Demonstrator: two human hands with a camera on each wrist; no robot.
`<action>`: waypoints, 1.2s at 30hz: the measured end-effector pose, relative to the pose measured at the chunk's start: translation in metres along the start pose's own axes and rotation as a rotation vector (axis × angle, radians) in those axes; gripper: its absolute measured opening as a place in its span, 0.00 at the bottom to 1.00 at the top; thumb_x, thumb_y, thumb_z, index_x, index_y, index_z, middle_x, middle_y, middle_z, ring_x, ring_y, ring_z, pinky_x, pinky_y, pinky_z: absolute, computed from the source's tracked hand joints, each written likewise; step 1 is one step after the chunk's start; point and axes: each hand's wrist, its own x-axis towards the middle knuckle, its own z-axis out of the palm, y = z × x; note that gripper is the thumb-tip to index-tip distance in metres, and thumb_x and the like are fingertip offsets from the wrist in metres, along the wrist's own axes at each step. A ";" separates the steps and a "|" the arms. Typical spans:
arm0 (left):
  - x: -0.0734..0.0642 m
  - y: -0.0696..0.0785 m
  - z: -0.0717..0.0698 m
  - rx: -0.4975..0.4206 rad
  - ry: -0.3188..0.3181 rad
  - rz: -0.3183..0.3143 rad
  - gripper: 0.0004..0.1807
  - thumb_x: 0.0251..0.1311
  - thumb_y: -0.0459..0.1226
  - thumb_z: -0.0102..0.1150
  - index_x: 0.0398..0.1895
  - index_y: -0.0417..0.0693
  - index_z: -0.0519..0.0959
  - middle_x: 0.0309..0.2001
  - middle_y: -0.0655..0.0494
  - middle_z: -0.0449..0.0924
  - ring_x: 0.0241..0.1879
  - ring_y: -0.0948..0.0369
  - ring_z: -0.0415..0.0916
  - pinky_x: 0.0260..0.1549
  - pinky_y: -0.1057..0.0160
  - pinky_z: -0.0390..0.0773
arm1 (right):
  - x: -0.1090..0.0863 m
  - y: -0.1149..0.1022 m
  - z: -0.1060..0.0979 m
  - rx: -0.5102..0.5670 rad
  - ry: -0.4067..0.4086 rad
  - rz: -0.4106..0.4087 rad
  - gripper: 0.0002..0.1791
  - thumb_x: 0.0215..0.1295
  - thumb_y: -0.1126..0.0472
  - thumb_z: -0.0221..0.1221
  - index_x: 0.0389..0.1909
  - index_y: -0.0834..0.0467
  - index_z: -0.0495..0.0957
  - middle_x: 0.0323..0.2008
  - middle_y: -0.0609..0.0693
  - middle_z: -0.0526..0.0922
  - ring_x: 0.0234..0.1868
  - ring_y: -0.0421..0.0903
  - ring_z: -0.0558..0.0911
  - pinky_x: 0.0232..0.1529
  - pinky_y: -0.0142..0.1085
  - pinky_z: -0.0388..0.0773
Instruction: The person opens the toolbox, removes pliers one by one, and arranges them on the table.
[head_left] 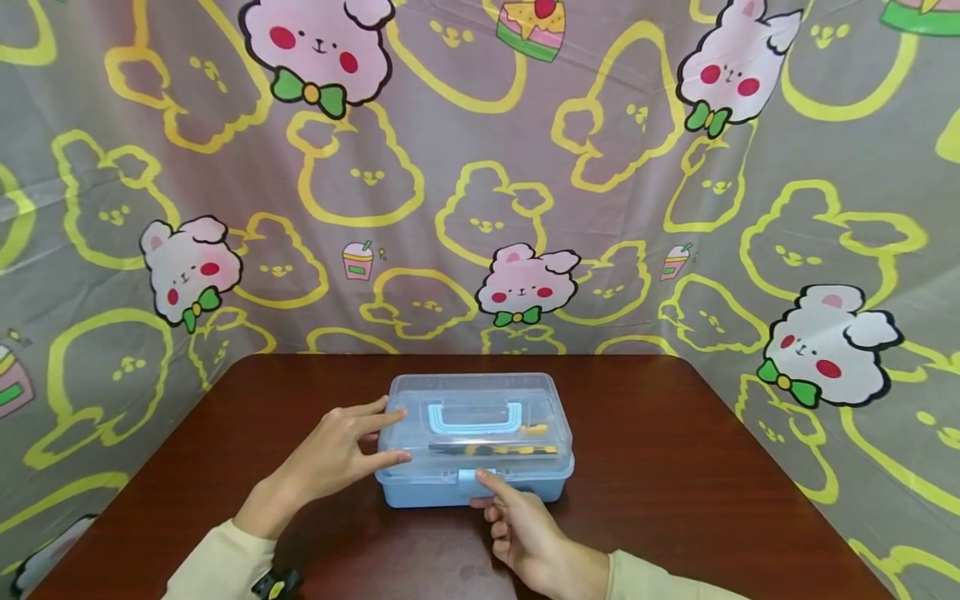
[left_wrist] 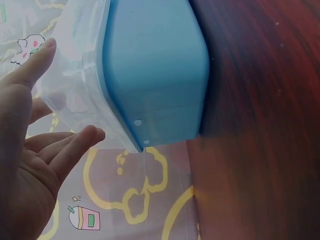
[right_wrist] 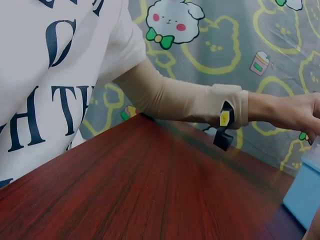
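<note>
A light-blue storage box (head_left: 480,493) with a clear lid (head_left: 487,392) stands on the table, its lid down. A pale blue handle (head_left: 476,427) lies on the lid, and yellow and dark items (head_left: 510,450) show through the plastic. My left hand (head_left: 337,450) touches the lid's left side with its fingers spread and fairly straight; the left wrist view shows these fingers (left_wrist: 75,150) beside the clear plastic. At the box's front, my right hand (head_left: 525,533) pinches the latch (head_left: 468,477), thumb on it and the other fingers curled below.
The dark red-brown wooden table (head_left: 637,467) extends around the box. A patterned curtain (head_left: 637,225) hangs behind it and along both sides. A black strap with a yellow mark (head_left: 277,585) is on the left wrist, by the beige sleeve (head_left: 225,562).
</note>
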 end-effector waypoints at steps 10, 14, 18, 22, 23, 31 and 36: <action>0.001 -0.001 0.001 -0.003 0.002 0.008 0.34 0.57 0.57 0.74 0.59 0.44 0.85 0.61 0.32 0.77 0.43 0.54 0.87 0.40 0.53 0.84 | 0.000 0.002 0.002 -0.032 0.038 -0.030 0.35 0.63 0.36 0.68 0.45 0.68 0.81 0.18 0.39 0.66 0.18 0.33 0.59 0.20 0.26 0.59; 0.001 -0.001 0.001 -0.002 -0.002 -0.001 0.34 0.58 0.57 0.74 0.59 0.44 0.85 0.61 0.32 0.77 0.40 0.57 0.88 0.38 0.54 0.85 | -0.001 0.000 0.004 -0.028 0.046 -0.036 0.32 0.63 0.36 0.68 0.35 0.64 0.82 0.17 0.39 0.67 0.18 0.33 0.58 0.20 0.27 0.60; 0.001 -0.001 0.000 0.009 -0.001 -0.002 0.34 0.58 0.57 0.73 0.60 0.44 0.85 0.61 0.32 0.77 0.42 0.55 0.87 0.41 0.51 0.84 | -0.003 -0.002 0.005 -0.021 0.047 -0.024 0.28 0.62 0.35 0.69 0.29 0.58 0.78 0.18 0.40 0.71 0.17 0.32 0.60 0.20 0.27 0.62; 0.000 0.000 0.000 0.015 -0.004 -0.001 0.33 0.59 0.57 0.73 0.60 0.45 0.85 0.61 0.32 0.77 0.44 0.54 0.87 0.44 0.47 0.83 | -0.006 -0.003 0.004 -0.033 0.033 0.018 0.31 0.61 0.36 0.68 0.38 0.64 0.79 0.20 0.40 0.70 0.17 0.32 0.62 0.21 0.26 0.62; 0.000 0.000 0.001 0.017 -0.006 -0.002 0.34 0.59 0.57 0.73 0.60 0.45 0.85 0.61 0.32 0.77 0.44 0.55 0.87 0.44 0.47 0.83 | -0.006 -0.004 0.003 -0.039 0.028 0.029 0.33 0.61 0.36 0.68 0.41 0.66 0.79 0.20 0.40 0.70 0.17 0.32 0.62 0.21 0.26 0.62; 0.000 -0.001 0.001 0.024 0.005 -0.006 0.34 0.58 0.57 0.74 0.60 0.46 0.85 0.61 0.34 0.77 0.51 0.49 0.84 0.45 0.46 0.82 | -0.008 -0.007 -0.002 -0.055 -0.032 0.055 0.28 0.65 0.43 0.66 0.48 0.65 0.77 0.23 0.41 0.67 0.20 0.36 0.58 0.23 0.29 0.59; -0.001 -0.002 0.003 0.030 0.021 0.001 0.33 0.57 0.57 0.74 0.60 0.46 0.85 0.61 0.34 0.78 0.52 0.47 0.83 0.46 0.44 0.82 | -0.008 -0.010 -0.008 -0.067 -0.057 0.052 0.21 0.65 0.47 0.66 0.45 0.62 0.79 0.24 0.41 0.69 0.21 0.37 0.60 0.24 0.29 0.61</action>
